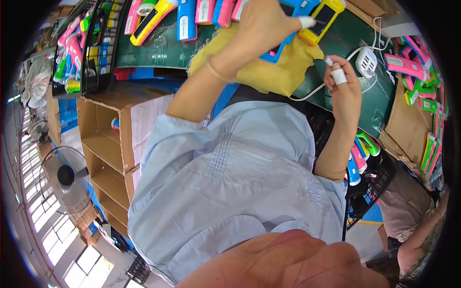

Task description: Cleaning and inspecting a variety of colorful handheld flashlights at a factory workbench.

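My left hand [266, 29] reaches over a yellow cloth [269, 72] on the green table. Its thumb, wrapped in white at the tip, stretches out against a yellow torch-like device [322, 21] with a dark panel. Partly under that hand lies a blue device [273, 56]; the other fingers are hidden or cut off by the upper edge. Right of the cloth, my right hand [343, 81] is raised with its fingers curled in, white wraps on two of them. Whether something small sits in its fingers I cannot make out.
Pink, blue and yellow devices [187, 21] line the far side of the green table [158, 55]. A white multi-port charger [367, 62] with cables lies right. Black crates [98, 48] hold more devices; a cardboard shelf [103, 139] stands left. Another person's arm [418, 245] shows lower right.
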The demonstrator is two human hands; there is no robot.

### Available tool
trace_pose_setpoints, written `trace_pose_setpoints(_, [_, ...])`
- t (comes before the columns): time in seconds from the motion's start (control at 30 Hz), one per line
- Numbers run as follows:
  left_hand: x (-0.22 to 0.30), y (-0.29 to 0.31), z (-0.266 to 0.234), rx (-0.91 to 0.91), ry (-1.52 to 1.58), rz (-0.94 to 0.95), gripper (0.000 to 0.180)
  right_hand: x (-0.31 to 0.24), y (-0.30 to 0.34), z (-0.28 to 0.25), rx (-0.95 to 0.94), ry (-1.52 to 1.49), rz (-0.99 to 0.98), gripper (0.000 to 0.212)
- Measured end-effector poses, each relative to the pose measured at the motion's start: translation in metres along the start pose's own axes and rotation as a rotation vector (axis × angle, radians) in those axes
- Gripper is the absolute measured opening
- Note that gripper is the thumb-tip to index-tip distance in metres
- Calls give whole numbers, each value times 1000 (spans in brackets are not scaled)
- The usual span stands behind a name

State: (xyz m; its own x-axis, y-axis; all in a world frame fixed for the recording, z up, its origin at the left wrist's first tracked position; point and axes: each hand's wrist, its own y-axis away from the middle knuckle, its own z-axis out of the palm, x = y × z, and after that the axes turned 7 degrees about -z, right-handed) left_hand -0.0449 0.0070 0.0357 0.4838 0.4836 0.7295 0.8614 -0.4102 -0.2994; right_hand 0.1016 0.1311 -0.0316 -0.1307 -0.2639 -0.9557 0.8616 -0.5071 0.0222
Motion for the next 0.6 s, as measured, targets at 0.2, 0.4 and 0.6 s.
trace_pose_setpoints(0.2, [-14, -22, -6, 2, -8, -171, 84, -9, -6, 12, -61, 79, -14, 20])
trace_pose_setpoints(0.4, [-37, -29, 7, 13, 241, -57, 65, -16, -8, 14, -145, 83, 4, 17])
trace_pose_setpoints(0.6, [-47, -18, 0, -812, 1324, -627, 29, -20, -14, 43, -78, 486, -452, 12])
